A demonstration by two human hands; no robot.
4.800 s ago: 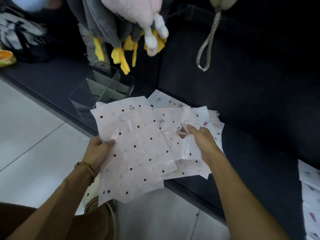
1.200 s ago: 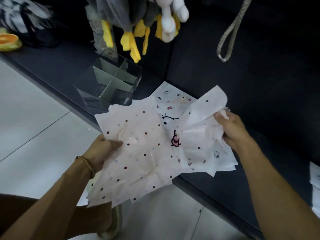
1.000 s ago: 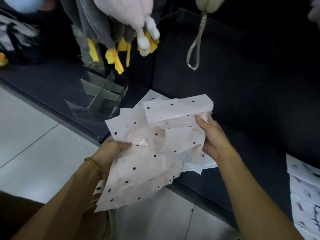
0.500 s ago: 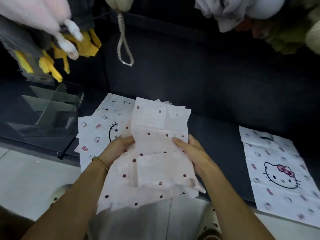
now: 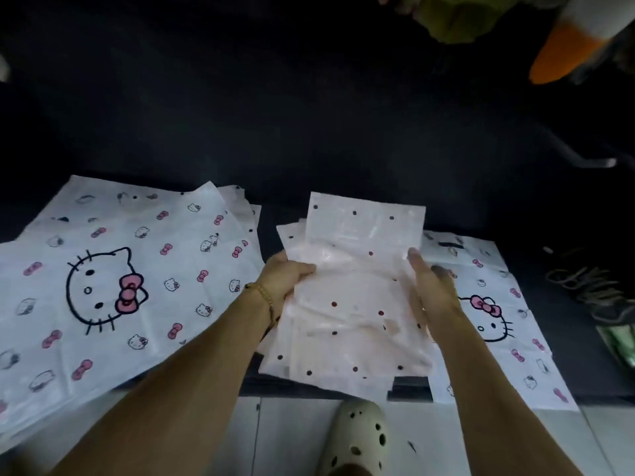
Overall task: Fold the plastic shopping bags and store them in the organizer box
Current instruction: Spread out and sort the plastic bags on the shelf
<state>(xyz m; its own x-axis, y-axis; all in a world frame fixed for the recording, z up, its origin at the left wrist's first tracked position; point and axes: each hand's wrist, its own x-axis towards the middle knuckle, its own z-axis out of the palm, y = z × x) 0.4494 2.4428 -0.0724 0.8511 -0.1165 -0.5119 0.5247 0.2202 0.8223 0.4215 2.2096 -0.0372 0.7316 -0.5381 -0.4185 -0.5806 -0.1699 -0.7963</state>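
Observation:
A pale pink plastic bag with dark dots [image 5: 354, 297] lies partly folded over the front edge of the dark sofa seat [image 5: 563, 338]. My left hand [image 5: 287, 274] grips its left edge, thumb on top. My right hand [image 5: 427, 280] presses against its right edge with fingers straight. A stack of white cat-face bags [image 5: 113, 280] is spread flat to the left. Another white cat-face bag [image 5: 498, 321] lies to the right, partly under the dotted bag. The organizer box is out of view.
The dark sofa back [image 5: 309, 115] fills the upper view. An orange and white plush toy [image 5: 567, 53] hangs at the top right. Cords [image 5: 584, 283] lie on the seat at the right. A cream perforated clog [image 5: 357, 438] stands on the white tiled floor [image 5: 285, 438].
The view has swung right, so the clear divided box has left the frame. The dotted bag went from hanging crumpled between my hands to lying flatter on the seat, held at both sides.

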